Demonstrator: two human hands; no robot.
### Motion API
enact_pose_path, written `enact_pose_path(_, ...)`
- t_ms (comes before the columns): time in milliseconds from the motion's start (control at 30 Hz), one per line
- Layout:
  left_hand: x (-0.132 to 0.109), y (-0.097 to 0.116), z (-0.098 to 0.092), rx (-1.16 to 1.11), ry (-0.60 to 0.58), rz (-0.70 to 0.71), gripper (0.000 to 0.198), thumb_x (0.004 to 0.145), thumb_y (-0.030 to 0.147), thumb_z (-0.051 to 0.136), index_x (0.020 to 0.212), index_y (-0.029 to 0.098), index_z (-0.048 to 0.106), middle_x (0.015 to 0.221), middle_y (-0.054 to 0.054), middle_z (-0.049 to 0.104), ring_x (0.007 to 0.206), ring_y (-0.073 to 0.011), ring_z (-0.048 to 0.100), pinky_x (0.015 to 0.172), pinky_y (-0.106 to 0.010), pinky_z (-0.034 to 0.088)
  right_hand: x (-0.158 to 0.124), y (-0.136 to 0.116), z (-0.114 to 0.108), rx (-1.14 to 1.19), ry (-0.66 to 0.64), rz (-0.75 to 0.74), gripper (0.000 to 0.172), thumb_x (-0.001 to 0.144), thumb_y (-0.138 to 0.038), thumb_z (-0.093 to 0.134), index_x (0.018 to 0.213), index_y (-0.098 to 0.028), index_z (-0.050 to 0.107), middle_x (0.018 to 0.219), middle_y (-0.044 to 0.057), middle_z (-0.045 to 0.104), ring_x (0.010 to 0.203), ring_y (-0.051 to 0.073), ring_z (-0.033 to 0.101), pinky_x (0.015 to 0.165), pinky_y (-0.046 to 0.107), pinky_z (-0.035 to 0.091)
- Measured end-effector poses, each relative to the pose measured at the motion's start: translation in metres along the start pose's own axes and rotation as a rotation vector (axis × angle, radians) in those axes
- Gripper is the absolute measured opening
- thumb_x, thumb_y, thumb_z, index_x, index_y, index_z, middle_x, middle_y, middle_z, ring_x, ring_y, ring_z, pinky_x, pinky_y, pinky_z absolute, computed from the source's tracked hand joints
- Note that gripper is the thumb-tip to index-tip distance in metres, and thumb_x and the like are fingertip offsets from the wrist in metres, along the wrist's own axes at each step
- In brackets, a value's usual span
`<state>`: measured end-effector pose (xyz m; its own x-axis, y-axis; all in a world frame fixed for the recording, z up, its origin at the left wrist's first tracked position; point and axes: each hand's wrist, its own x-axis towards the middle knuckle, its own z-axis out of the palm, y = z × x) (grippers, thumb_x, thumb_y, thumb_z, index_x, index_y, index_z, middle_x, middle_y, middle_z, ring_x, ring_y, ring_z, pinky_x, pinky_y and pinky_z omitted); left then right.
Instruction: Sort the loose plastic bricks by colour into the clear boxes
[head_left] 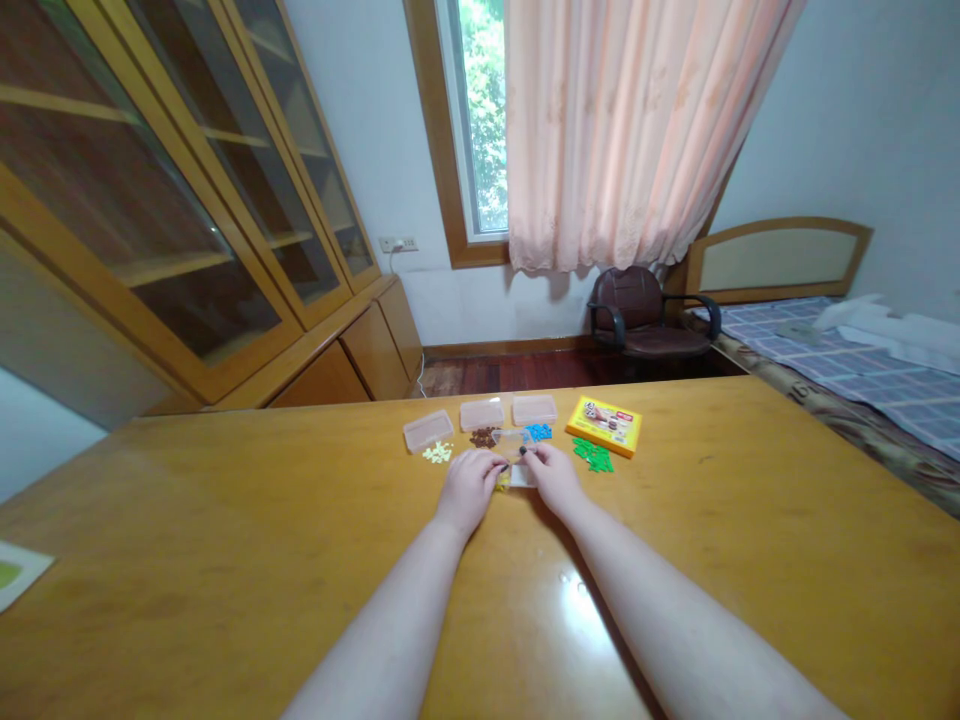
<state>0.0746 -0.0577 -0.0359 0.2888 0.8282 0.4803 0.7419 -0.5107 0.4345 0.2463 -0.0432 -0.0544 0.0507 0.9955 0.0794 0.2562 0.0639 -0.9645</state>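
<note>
On the table's far part, my left hand (469,483) has its fingers bent and drawn together beside a small heap of yellow pieces (502,482). Close to it on the right, my right hand (556,478) curls its fingers over a small clear plastic box (523,476), whose lid (512,437) stands raised behind. Dark spots show at the fingertips of both hands; whether these are nails or small pieces is unclear. What the fingers pinch is too small to tell. Brown pieces (484,437) and blue pieces (538,432) lie just beyond my hands.
Cream pieces (438,453) lie left, green pieces (594,455) right. Three clear plastic boxes (428,431) (482,415) (535,409) line the far side. A yellow cardboard box (604,424) lies behind the green pieces. Past the wooden table (225,560) stands an office chair (637,310).
</note>
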Motion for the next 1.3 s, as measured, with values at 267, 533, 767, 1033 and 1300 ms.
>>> enact_pose_path(267,0.002,-0.01,-0.005,0.08,-0.168,-0.204,0.018,0.085,0.019,0.052,0.092,0.022,0.069,0.094,-0.004,0.067,0.091,-0.0177,0.058,0.085,-0.031,0.044,0.002,-0.006,-0.009,0.071,0.193,0.056,0.03,0.072,-0.043,0.047,0.07,-0.017,0.063,0.073,0.005,0.067,0.073,0.021,0.058,0.066,0.028,0.042)
enact_pose_path(533,0.003,-0.003,-0.002,0.155,-0.328,-0.143,0.019,0.084,0.023,0.057,0.097,0.028,0.071,0.093,-0.003,0.065,0.091,-0.0164,0.057,0.084,-0.028,0.042,0.0,-0.01,-0.008,0.128,0.199,0.061,0.03,0.07,-0.044,0.05,0.068,-0.017,0.063,0.074,0.006,0.068,0.072,0.022,0.059,0.067,0.029,0.042)
enact_pose_path(767,0.003,-0.007,-0.001,0.144,-0.286,-0.144,0.013,0.083,0.023,0.059,0.088,0.025,0.07,0.089,-0.002,0.064,0.089,-0.0157,0.057,0.083,-0.028,0.041,0.0,-0.012,-0.009,0.112,0.175,0.045,0.027,0.069,-0.041,0.048,0.066,-0.018,0.062,0.071,0.005,0.067,0.071,0.021,0.058,0.066,0.028,0.041)
enact_pose_path(1033,0.004,-0.001,0.001,0.204,-0.297,-0.142,0.011,0.084,0.023,0.057,0.087,0.023,0.068,0.089,-0.003,0.063,0.09,-0.017,0.055,0.082,-0.029,0.04,0.002,-0.007,-0.007,0.104,0.176,0.042,0.026,0.07,-0.039,0.048,0.068,-0.018,0.063,0.073,0.005,0.068,0.072,0.021,0.058,0.067,0.027,0.041)
enact_pose_path(1300,0.005,-0.002,-0.002,0.137,-0.163,-0.204,0.013,0.086,0.02,0.052,0.086,0.019,0.065,0.089,-0.004,0.064,0.088,-0.0175,0.055,0.081,-0.03,0.042,0.001,-0.008,-0.008,0.081,0.166,0.033,0.026,0.071,-0.039,0.047,0.067,-0.019,0.063,0.072,0.005,0.068,0.072,0.021,0.059,0.066,0.028,0.042)
